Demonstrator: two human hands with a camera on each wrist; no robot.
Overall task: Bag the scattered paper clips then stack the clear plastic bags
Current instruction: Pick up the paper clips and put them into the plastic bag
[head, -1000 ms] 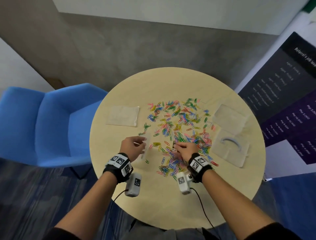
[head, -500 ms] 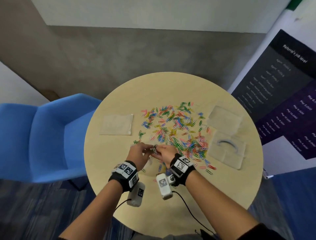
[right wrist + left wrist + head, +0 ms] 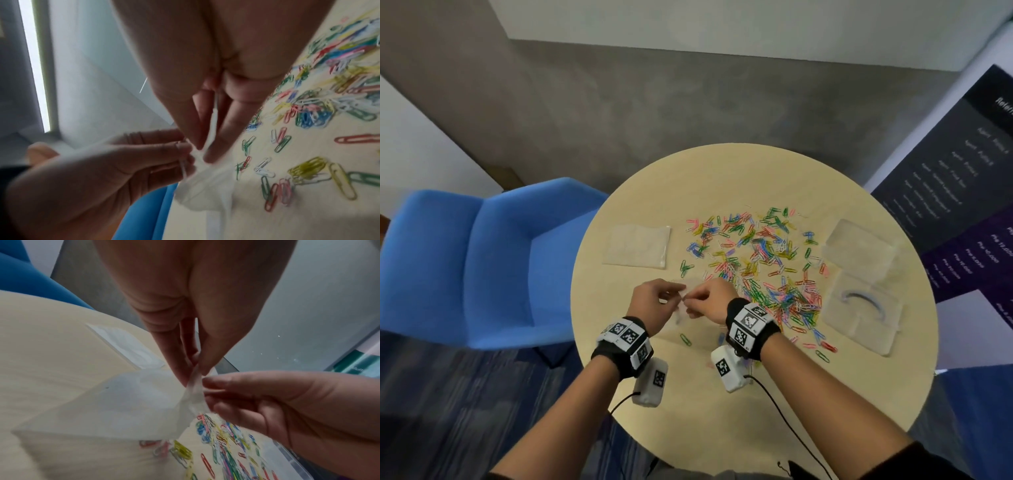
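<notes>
Many colourful paper clips (image 3: 756, 263) lie scattered over the middle of a round beige table (image 3: 722, 178). Above the table's near side both hands hold one small clear plastic bag (image 3: 115, 404) by its top edge. My left hand (image 3: 654, 301) pinches one side of the bag's mouth, and my right hand (image 3: 710, 299) pinches the other side, fingertip to fingertip. In the right wrist view the bag (image 3: 205, 190) hangs below the fingers. Whether any clips are in it I cannot tell.
A flat pile of clear bags (image 3: 637, 245) lies left of the clips. Two clear plastic trays (image 3: 863, 308) sit at the table's right side. A blue armchair (image 3: 476, 260) stands to the left, a dark poster (image 3: 955, 192) to the right.
My right hand left the clip pile and moved left to meet my left hand. Both hands now pinch the bag's top edge.
</notes>
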